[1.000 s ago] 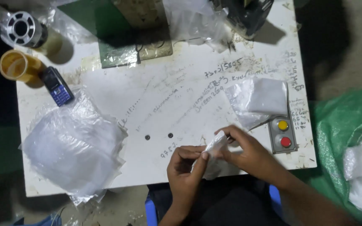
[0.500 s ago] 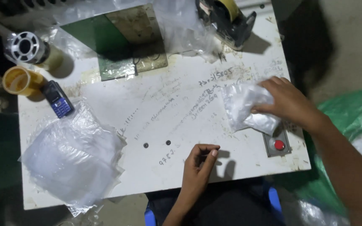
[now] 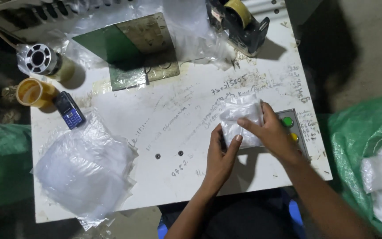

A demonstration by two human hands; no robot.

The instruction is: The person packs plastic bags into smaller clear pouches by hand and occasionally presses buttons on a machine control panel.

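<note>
a: how is the small clear plastic bag (image 3: 242,119) seen?
b: it is seen as crumpled, glossy and see-through, with something white packed inside; it is held just above the right part of the white table (image 3: 155,132), beside the box with coloured buttons (image 3: 293,131).
a: how is it gripped?
b: it is clasped by both hands. the left hand (image 3: 221,160) is closed on its lower left edge, thumb raised against the film; the right hand (image 3: 274,132) is closed over its right side, a finger laid across the front.
a: what is found further out?
b: a stack of flat clear bags (image 3: 85,170) is laid on the table's left; a dark mobile phone (image 3: 69,109) and a yellow tape roll (image 3: 32,93) are set at the far left, a tape dispenser (image 3: 240,22) at the top edge, a green sack (image 3: 368,146) off to the right.
</note>
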